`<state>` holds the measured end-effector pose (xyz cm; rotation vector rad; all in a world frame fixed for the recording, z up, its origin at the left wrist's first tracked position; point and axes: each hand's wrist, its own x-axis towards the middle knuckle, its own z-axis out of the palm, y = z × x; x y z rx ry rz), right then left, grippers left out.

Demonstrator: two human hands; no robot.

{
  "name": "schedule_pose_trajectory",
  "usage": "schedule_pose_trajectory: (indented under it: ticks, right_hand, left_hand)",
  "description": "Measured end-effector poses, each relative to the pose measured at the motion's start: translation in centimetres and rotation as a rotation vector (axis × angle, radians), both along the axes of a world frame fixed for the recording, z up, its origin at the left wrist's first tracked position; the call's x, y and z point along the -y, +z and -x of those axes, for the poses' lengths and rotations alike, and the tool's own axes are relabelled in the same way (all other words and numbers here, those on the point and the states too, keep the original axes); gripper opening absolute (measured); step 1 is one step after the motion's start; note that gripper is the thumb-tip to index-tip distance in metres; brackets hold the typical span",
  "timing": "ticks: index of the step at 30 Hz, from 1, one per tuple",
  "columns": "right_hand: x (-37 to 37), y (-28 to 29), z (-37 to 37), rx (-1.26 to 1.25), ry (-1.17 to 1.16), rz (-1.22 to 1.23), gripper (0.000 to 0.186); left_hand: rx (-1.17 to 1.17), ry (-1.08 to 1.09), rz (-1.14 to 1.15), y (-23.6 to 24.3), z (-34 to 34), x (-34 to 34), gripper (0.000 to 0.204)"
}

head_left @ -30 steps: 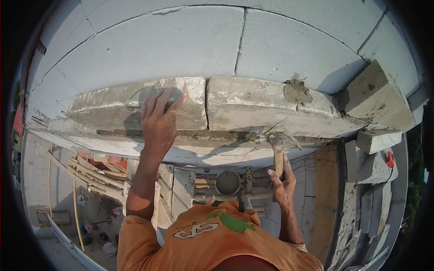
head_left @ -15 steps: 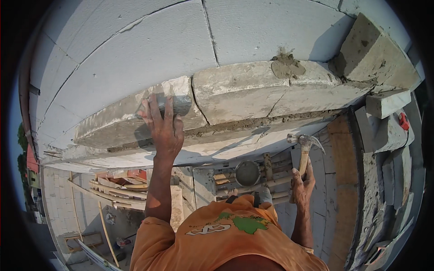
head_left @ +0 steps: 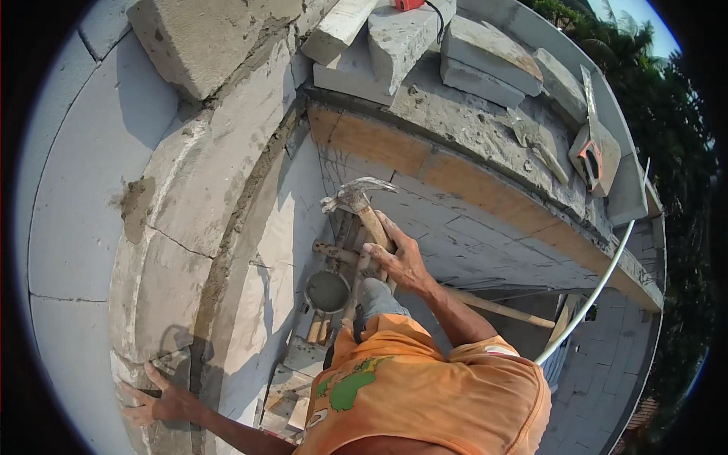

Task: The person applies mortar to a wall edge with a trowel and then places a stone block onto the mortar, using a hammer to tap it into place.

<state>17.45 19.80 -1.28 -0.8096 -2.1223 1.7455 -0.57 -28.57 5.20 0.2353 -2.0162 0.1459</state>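
Note:
My left hand (head_left: 163, 403) lies with fingers spread on the mortar-smeared blocks (head_left: 178, 292) along the top of the wall, at the lower left. A claw hammer (head_left: 359, 199) stands upright in my right hand (head_left: 400, 262), its fingers wrapped round the wooden handle. The metal head is clear of the wall, over the gap between the wall and the wooden board. A strip of grey mortar (head_left: 208, 303) runs beside the blocks, and a patch of mortar (head_left: 137, 208) sticks to their far edge.
A bucket of grey mix (head_left: 327, 291) stands below among scaffold poles. On the ledge beyond the wooden board (head_left: 428, 171) are loose cut blocks (head_left: 485, 64), a trowel (head_left: 540, 144) and a handsaw (head_left: 589, 144). A pale pipe (head_left: 599, 292) curves along the right.
My view has swung to the right, bringing the ledge with the trowel and saw into sight. My right hand still holds the hammer; my left hand still rests on the blocks.

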Motion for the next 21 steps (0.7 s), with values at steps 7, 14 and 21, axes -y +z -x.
schedule_pose_trajectory:
  ticks: [7,14,21]
  right_hand:
    - [-9.0,-0.1,-4.6,0.019,-0.377,-0.153,0.072]
    - [-19.9,4.6,-5.6,0.146,-0.493,-0.062,0.074]
    - [-29.3,7.2,-5.6,0.286,-0.380,-0.055,0.062]
  left_hand:
    - [0.101,-0.047,0.171,2.0,-1.1,0.0,0.066]
    - [-0.005,-0.130,0.184,1.4,-1.6,-2.5,0.066]
    - [-0.003,-0.166,0.238,1.5,-1.1,-4.7,0.066]
